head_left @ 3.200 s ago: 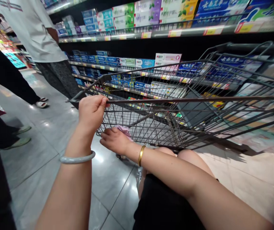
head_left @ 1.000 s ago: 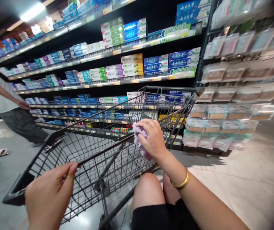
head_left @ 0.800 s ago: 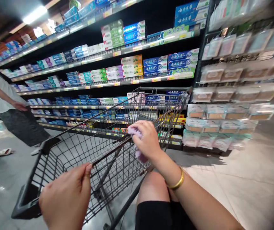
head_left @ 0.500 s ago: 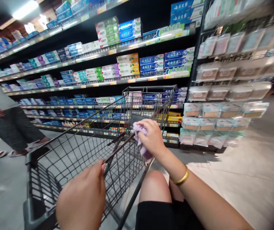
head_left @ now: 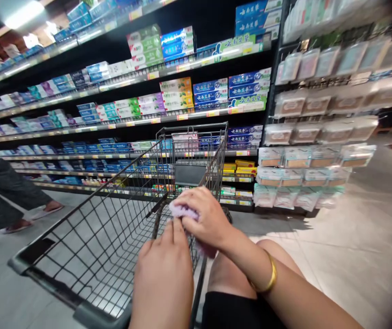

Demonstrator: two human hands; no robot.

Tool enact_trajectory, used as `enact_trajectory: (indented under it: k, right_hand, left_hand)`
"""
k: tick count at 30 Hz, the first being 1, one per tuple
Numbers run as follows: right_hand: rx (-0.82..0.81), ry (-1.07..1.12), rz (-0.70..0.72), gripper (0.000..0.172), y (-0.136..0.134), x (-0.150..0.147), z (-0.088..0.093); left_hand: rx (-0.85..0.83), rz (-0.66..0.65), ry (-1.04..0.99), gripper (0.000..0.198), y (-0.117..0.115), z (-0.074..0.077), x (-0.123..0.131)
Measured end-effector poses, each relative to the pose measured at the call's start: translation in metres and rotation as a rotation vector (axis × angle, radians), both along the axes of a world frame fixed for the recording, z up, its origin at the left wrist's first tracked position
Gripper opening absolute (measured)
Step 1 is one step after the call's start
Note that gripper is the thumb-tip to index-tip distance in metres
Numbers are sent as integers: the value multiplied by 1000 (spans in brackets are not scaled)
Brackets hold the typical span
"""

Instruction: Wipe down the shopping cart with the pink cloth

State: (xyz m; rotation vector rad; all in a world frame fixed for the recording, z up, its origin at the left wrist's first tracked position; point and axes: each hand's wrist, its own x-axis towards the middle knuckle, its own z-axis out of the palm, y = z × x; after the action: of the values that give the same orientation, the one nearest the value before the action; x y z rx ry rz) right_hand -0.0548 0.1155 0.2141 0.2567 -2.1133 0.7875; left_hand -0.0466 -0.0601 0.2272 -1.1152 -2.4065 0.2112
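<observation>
A dark wire shopping cart [head_left: 54, 289] stands in front of me, with its near end toward the lower left. My right hand [head_left: 206, 217] is closed around a light purple cloth [head_left: 181, 210] and presses it on the cart's right-hand top rim. Part of the cloth hangs down below the hand. Just behind it, my left hand [head_left: 165, 260] lies over the same rim with its fingers together and bent over the edge. Its fingertips are close to the cloth, and its thumb is hidden. A grey panel [head_left: 189, 174] shows at the cart's far end.
Long shelves of boxed toothpaste [head_left: 211, 93] run behind the cart. Packaged goods [head_left: 292, 103] hang on hooks at the right. At the left edge a person in dark trousers [head_left: 2, 183] stands on the tiled floor [head_left: 336, 246].
My left hand has moved forward along the rim to near the right hand. The cart's far end appears shifted left and the view has turned a little. The person's legs have changed stance.
</observation>
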Motion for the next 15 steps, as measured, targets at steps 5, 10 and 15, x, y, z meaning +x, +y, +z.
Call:
enact_trajectory:
  k: [5, 10, 15]
  right_hand:
    - [-29, -4, -114, 32, 8, 9, 5]
    - [148, -41, 92, 36, 11, 21, 7]
    - [1, -26, -77, 33, 22, 16, 0]
  left_hand:
    - [-59, -28, -162, 56, 6, 24, 12]
    - [15, -226, -377, 43, -41, 29, -8]
    - [69, -431, -485, 51, -71, 17, -22]
